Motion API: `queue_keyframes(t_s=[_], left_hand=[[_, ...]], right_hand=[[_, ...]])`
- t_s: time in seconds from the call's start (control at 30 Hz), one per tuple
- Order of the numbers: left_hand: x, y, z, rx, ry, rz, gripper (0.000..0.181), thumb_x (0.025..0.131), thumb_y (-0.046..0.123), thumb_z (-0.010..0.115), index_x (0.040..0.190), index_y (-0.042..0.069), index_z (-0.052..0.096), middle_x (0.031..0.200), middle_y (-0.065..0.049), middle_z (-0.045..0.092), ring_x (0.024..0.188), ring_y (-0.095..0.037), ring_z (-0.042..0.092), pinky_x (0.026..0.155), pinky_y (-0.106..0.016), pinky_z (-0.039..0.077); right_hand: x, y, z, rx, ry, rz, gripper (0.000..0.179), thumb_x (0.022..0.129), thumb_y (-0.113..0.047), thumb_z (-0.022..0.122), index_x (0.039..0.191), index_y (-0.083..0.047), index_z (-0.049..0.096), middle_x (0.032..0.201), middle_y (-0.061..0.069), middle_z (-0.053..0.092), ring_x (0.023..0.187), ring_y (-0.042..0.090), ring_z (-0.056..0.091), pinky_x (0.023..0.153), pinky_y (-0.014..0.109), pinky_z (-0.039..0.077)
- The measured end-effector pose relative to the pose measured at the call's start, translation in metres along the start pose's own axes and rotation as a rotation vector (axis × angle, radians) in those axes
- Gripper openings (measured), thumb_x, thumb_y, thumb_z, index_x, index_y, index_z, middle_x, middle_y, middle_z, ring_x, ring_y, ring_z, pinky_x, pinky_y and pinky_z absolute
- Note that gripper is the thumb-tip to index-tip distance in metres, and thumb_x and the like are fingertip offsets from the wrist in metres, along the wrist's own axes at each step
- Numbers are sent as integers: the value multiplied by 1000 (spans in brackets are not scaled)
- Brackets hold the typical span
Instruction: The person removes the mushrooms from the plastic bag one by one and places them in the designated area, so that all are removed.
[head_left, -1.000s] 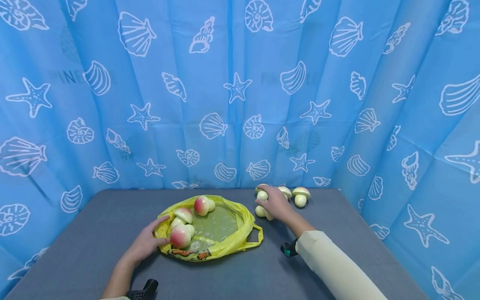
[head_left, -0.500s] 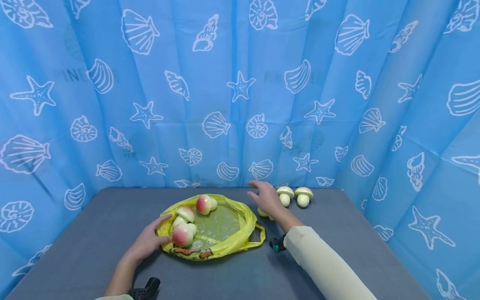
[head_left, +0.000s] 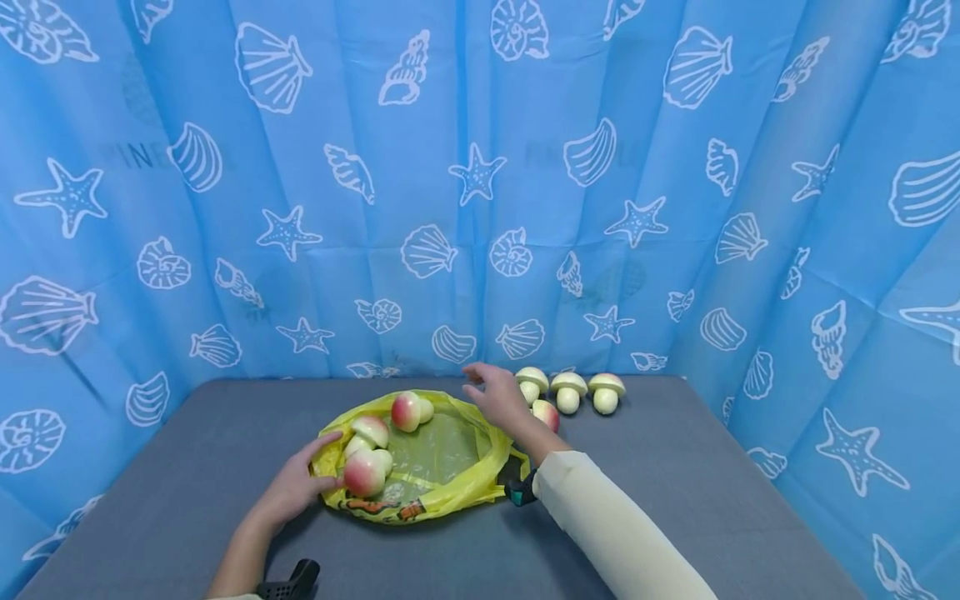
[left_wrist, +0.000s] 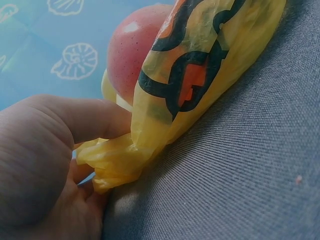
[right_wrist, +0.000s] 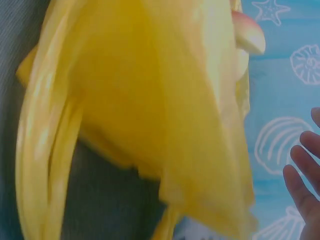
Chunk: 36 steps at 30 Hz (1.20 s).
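Observation:
A yellow plastic bag [head_left: 450,502] lies on its side, mouth spread wide, with three toy mushrooms inside, among them a pink-capped one [head_left: 364,472] near the left rim. My left hand [head_left: 291,487] pinches that left rim; the left wrist view shows thumb and fingers around bunched plastic [left_wrist: 117,160]. Over the bag's right rim is my right hand [head_left: 501,402], its fingers extended and apart, with no mushroom visible in them. In the right wrist view those fingers [right_wrist: 303,162] show at the right edge, beside the bag [right_wrist: 150,90].
Several mushrooms stand or lie at the back right: a pale one [head_left: 532,382], two upright ones [head_left: 568,392] [head_left: 606,393], and a pink-capped one [head_left: 546,414] partly behind my right wrist. A blue shell-print curtain [head_left: 480,208] closes off the back of the grey table [head_left: 225,433].
My right hand has moved left, away from the mushrooms at the back right to the bag's right rim, uncovering them. The left hand has stayed on the bag.

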<state>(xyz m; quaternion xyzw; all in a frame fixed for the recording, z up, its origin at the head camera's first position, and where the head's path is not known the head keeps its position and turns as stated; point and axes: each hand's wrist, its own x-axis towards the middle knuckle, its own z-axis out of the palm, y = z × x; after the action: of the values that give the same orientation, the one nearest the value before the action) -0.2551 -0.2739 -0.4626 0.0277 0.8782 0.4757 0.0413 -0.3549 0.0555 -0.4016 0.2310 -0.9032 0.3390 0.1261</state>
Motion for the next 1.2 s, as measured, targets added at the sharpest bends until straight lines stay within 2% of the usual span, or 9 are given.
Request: queue_keyframes(t_s=[0.2,0.37,0.57,0.77,0.97,1.2], left_hand=[[1,-1,0,-10,-1,5,78,81,13,72,149,8,36,152,-30,24,138,-50,20,105,-69,18],[1,-2,0,-21,0,19,77,80,11,72,149,7,37,153,-29,25,138,-48,20,106,-68,17],[-1,-1,0,-24,0,15,76,81,11,72,149,7,37,153,-29,25,139,-48,19,106,-68,16],[-1,-1,1,-26,-3,11,77,81,12,72,149,7,36,153,-29,24,138,-49,19,106,-68,16],[0,0,2,-7,5,14,77,79,11,72,148,6,37,152,-30,25,138,-49,20,106,-67,17],[0,1,1,-11,7,9,77,79,10,72,148,6,37,152,-30,26,138,-49,20,106,-67,17]], right_hand=[[5,-9,14,83,-33,-37,30,94,-18,64,124,-10,64,109,6,68,97,20,64,80,36,53],[10,-17,26,129,-114,-57,36,94,-19,63,128,-9,61,121,7,64,109,26,61,87,40,51],[14,-28,39,76,-235,-79,45,94,-22,63,137,-12,55,139,5,53,124,25,50,99,41,43],[15,-36,51,4,-303,-144,52,92,-22,66,141,-12,51,143,6,49,133,26,41,108,43,33],[9,-40,56,-98,-380,-120,49,91,-27,68,138,-21,55,150,7,41,136,31,36,107,46,34],[7,-41,59,-149,-369,-114,47,90,-27,69,136,-28,57,149,2,42,132,30,40,102,45,39]])
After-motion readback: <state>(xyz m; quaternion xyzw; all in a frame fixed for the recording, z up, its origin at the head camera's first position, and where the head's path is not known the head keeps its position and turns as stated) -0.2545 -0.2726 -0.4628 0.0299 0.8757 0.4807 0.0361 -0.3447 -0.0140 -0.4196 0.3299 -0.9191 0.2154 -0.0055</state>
